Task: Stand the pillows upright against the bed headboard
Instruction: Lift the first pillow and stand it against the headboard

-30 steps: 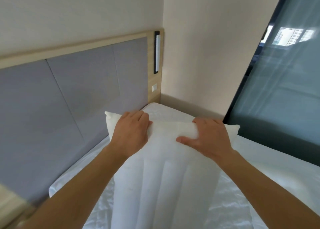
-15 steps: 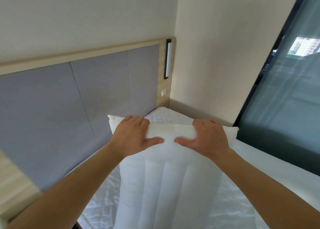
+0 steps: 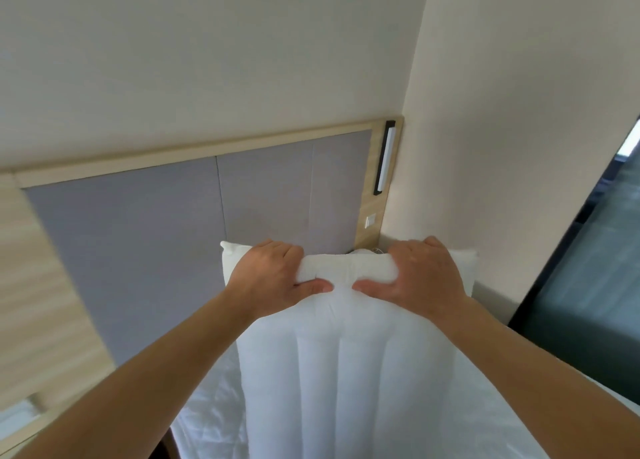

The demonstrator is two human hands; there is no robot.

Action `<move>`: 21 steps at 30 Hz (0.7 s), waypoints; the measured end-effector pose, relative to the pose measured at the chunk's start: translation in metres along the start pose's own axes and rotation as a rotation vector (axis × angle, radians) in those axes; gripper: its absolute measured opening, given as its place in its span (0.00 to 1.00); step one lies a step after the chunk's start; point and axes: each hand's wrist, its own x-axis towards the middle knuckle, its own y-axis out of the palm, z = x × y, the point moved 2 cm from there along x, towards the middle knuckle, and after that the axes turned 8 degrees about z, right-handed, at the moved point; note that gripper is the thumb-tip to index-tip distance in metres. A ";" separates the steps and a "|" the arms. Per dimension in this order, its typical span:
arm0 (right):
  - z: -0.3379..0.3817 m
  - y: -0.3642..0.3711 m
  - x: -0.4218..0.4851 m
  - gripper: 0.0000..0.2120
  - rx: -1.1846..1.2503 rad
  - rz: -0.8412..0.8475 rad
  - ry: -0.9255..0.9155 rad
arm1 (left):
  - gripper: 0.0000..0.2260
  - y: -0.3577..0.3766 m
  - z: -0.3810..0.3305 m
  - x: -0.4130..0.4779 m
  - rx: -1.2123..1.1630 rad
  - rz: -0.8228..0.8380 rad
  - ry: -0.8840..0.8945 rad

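Note:
A white quilted pillow (image 3: 349,382) stands on end on the bed, its top edge level with the lower part of the grey padded headboard (image 3: 166,250). My left hand (image 3: 273,278) grips the pillow's top edge on the left, fingers over the back, thumb in front. My right hand (image 3: 422,275) grips the same edge on the right. The thumbs nearly meet in the middle. The gap between pillow and headboard is hidden behind the pillow. Only a sliver of something white shows behind it near the corner.
The white sheet (image 3: 207,420) of the bed shows at lower left. The headboard's wooden frame carries a black strip lamp (image 3: 383,158) and a white switch (image 3: 370,221). A beige wall corner is at right, and a dark glass panel (image 3: 588,302) beyond it.
The pillow and both hands have moved toward the headboard and right corner. My view has swung, so more headboard shows. The thumbs have come closer together on the top edge.

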 end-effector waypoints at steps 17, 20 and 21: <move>0.052 0.081 0.205 0.36 0.181 -0.212 -0.226 | 0.29 -0.028 0.160 0.042 0.226 -0.082 -0.154; 0.063 0.108 0.244 0.36 0.222 -0.206 -0.250 | 0.29 -0.023 0.192 0.049 0.263 -0.071 -0.195; 0.068 0.117 0.255 0.37 0.234 -0.200 -0.255 | 0.29 -0.021 0.202 0.051 0.277 -0.068 -0.208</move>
